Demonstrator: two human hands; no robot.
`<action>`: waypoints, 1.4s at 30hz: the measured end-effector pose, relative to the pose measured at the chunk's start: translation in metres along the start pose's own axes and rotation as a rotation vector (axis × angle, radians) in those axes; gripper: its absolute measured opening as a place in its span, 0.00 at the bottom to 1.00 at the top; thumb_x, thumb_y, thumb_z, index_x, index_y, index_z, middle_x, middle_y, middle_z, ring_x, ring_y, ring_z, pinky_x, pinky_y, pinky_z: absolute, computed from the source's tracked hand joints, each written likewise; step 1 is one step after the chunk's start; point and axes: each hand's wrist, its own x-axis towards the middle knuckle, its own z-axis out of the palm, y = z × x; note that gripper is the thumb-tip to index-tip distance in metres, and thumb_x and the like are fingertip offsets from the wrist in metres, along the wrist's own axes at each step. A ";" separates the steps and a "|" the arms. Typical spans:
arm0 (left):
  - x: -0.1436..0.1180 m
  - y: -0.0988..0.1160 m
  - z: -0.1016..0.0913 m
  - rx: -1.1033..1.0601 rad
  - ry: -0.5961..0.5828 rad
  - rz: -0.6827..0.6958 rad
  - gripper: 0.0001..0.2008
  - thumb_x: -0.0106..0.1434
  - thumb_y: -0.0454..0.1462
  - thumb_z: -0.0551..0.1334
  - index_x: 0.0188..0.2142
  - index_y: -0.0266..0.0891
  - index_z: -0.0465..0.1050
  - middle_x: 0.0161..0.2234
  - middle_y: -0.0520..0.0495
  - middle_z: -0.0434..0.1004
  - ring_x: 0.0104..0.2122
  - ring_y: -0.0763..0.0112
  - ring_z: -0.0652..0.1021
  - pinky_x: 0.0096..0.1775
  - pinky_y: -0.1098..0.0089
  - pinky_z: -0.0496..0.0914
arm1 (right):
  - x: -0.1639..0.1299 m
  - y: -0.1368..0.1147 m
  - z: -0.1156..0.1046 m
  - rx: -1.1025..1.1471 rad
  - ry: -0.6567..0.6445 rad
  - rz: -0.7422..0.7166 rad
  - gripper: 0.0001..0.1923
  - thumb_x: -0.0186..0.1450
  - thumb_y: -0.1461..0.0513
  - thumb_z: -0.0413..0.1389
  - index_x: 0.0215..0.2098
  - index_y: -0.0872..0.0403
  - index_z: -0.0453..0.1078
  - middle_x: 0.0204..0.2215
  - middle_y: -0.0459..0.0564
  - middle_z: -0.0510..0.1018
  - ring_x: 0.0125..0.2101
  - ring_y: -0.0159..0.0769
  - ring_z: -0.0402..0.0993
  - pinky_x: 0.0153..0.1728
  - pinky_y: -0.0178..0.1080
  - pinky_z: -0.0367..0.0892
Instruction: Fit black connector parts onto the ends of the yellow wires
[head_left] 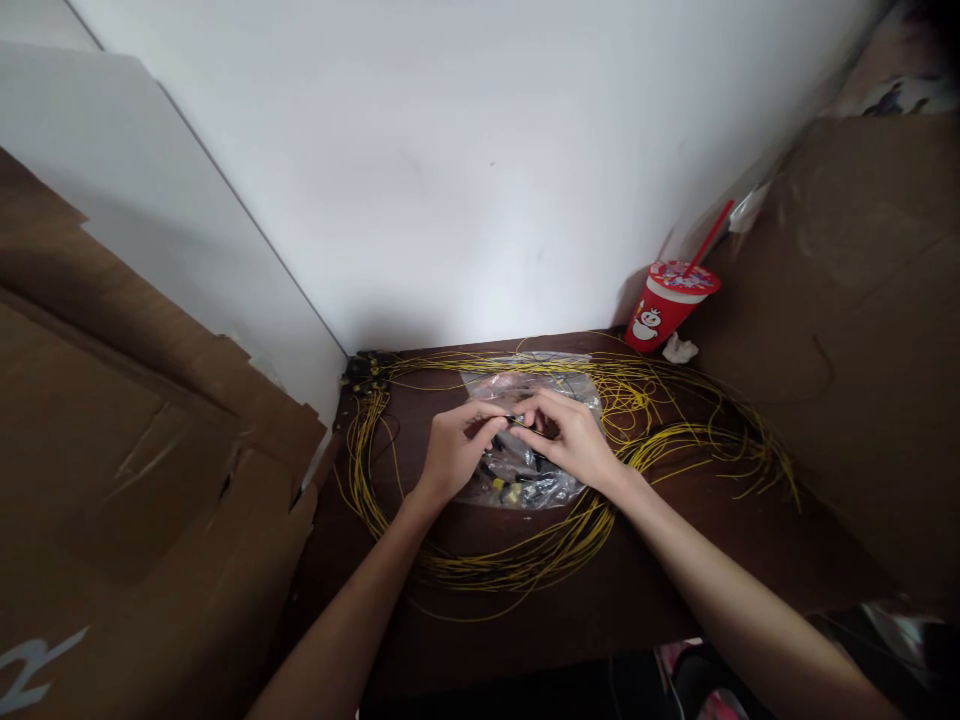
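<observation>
Hands meet over middle of dark table, above clear plastic bag of small black and yellow parts. Left hand and right hand both pinched shut on one small dark connector piece, fingertips touching. Yellow wires looped loose around bag, reaching far-left corner. Red cup at far-right corner. Likely early: bag looks full, wire loops unsorted.

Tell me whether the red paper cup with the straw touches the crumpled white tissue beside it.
Cannot tell. In the head view, the red paper cup and crumpled white tissue sit right together; contact is unclear.
</observation>
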 end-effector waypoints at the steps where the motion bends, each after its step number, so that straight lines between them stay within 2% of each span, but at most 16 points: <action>1: 0.000 0.000 0.000 -0.017 0.033 -0.015 0.05 0.58 0.36 0.63 0.32 0.38 0.77 0.27 0.50 0.78 0.20 0.77 0.73 0.24 0.75 0.67 | 0.000 0.000 -0.001 -0.001 0.005 0.000 0.08 0.64 0.59 0.56 0.39 0.54 0.70 0.28 0.46 0.70 0.28 0.32 0.68 0.30 0.35 0.63; 6: 0.001 0.000 -0.001 -0.097 0.145 -0.053 0.05 0.55 0.36 0.65 0.31 0.37 0.78 0.28 0.49 0.79 0.18 0.78 0.72 0.24 0.75 0.68 | 0.001 0.001 -0.002 -0.010 0.018 0.006 0.10 0.67 0.60 0.52 0.30 0.55 0.69 0.27 0.48 0.72 0.28 0.32 0.68 0.31 0.35 0.62; 10: -0.001 0.000 0.002 -0.090 0.147 -0.037 0.05 0.56 0.35 0.65 0.32 0.38 0.78 0.30 0.48 0.81 0.17 0.79 0.72 0.23 0.76 0.68 | 0.001 0.000 0.000 -0.014 0.004 -0.002 0.11 0.66 0.60 0.52 0.27 0.55 0.68 0.25 0.47 0.72 0.28 0.33 0.67 0.31 0.35 0.62; 15: -0.005 0.000 0.007 -0.025 0.133 0.006 0.05 0.57 0.35 0.64 0.34 0.38 0.78 0.27 0.49 0.80 0.18 0.77 0.72 0.23 0.75 0.67 | 0.000 0.000 0.003 -0.044 0.011 0.012 0.11 0.66 0.60 0.52 0.26 0.55 0.68 0.25 0.47 0.71 0.28 0.33 0.67 0.30 0.35 0.61; 18: -0.006 0.001 0.008 0.025 0.117 0.033 0.06 0.59 0.35 0.62 0.36 0.38 0.78 0.27 0.49 0.80 0.18 0.77 0.72 0.23 0.75 0.68 | 0.000 0.001 0.003 -0.049 0.013 0.054 0.10 0.66 0.60 0.53 0.29 0.55 0.69 0.26 0.47 0.71 0.28 0.32 0.67 0.31 0.35 0.61; 20: -0.006 0.004 0.006 0.086 0.100 0.084 0.06 0.61 0.35 0.61 0.36 0.38 0.77 0.27 0.49 0.80 0.19 0.77 0.73 0.25 0.75 0.68 | 0.000 0.000 0.003 -0.038 0.020 0.062 0.07 0.66 0.59 0.54 0.36 0.55 0.70 0.29 0.47 0.71 0.30 0.32 0.68 0.32 0.35 0.62; 22: -0.006 0.007 0.003 0.187 0.087 0.174 0.06 0.62 0.35 0.61 0.34 0.38 0.77 0.26 0.49 0.79 0.22 0.75 0.75 0.28 0.74 0.69 | -0.001 -0.001 0.003 -0.033 0.020 0.050 0.09 0.65 0.58 0.55 0.42 0.54 0.69 0.30 0.47 0.71 0.31 0.32 0.68 0.33 0.35 0.63; 25: -0.005 0.010 -0.001 0.305 0.088 0.316 0.06 0.62 0.34 0.60 0.31 0.39 0.76 0.28 0.48 0.79 0.29 0.71 0.78 0.34 0.72 0.71 | -0.002 -0.004 0.004 -0.059 0.016 0.020 0.08 0.65 0.58 0.54 0.38 0.54 0.70 0.30 0.47 0.71 0.30 0.32 0.67 0.32 0.35 0.62; 27: -0.005 0.013 -0.002 0.297 0.103 0.344 0.06 0.62 0.34 0.60 0.32 0.39 0.76 0.30 0.47 0.80 0.32 0.70 0.78 0.37 0.70 0.71 | -0.003 -0.007 0.005 -0.077 0.020 -0.001 0.07 0.65 0.59 0.53 0.35 0.54 0.70 0.29 0.46 0.70 0.29 0.32 0.67 0.31 0.35 0.62; 30: -0.004 0.017 -0.002 0.142 0.169 0.222 0.07 0.64 0.36 0.59 0.31 0.38 0.75 0.34 0.46 0.80 0.36 0.69 0.78 0.40 0.69 0.71 | -0.001 -0.011 0.004 -0.060 0.056 -0.024 0.05 0.64 0.61 0.53 0.34 0.54 0.70 0.27 0.45 0.69 0.28 0.31 0.65 0.30 0.35 0.62; 33: -0.001 0.021 -0.001 -0.162 0.247 0.030 0.10 0.65 0.40 0.57 0.29 0.38 0.69 0.39 0.45 0.79 0.39 0.68 0.78 0.42 0.67 0.71 | 0.001 -0.012 0.002 -0.024 0.127 -0.033 0.04 0.63 0.62 0.54 0.33 0.54 0.69 0.25 0.44 0.67 0.26 0.30 0.64 0.29 0.34 0.61; 36: 0.004 0.025 -0.004 -0.529 0.264 -0.089 0.14 0.65 0.45 0.57 0.28 0.39 0.63 0.31 0.48 0.78 0.34 0.69 0.78 0.43 0.64 0.72 | 0.001 -0.010 0.000 -0.031 0.178 -0.045 0.02 0.62 0.62 0.55 0.32 0.54 0.68 0.24 0.44 0.66 0.25 0.29 0.63 0.27 0.34 0.61; 38: 0.007 0.026 -0.008 -0.712 0.248 -0.133 0.16 0.63 0.47 0.59 0.27 0.39 0.62 0.22 0.53 0.72 0.27 0.72 0.76 0.38 0.65 0.73 | 0.001 -0.008 0.000 -0.063 0.181 -0.063 0.02 0.61 0.63 0.54 0.32 0.53 0.68 0.25 0.44 0.67 0.26 0.30 0.64 0.28 0.35 0.61; 40: 0.010 0.028 -0.013 -0.808 0.267 -0.164 0.15 0.61 0.46 0.61 0.27 0.39 0.62 0.17 0.57 0.62 0.20 0.77 0.70 0.30 0.70 0.72 | 0.001 -0.005 -0.002 -0.115 0.163 -0.087 0.02 0.61 0.63 0.54 0.33 0.53 0.68 0.26 0.45 0.68 0.27 0.31 0.65 0.28 0.35 0.62; 42: 0.013 0.028 -0.019 -0.812 0.339 -0.169 0.14 0.62 0.44 0.61 0.27 0.38 0.62 0.15 0.60 0.54 0.14 0.81 0.61 0.20 0.78 0.64 | 0.001 -0.001 -0.005 -0.176 0.138 -0.111 0.02 0.61 0.63 0.53 0.33 0.52 0.68 0.26 0.46 0.70 0.28 0.32 0.66 0.30 0.36 0.63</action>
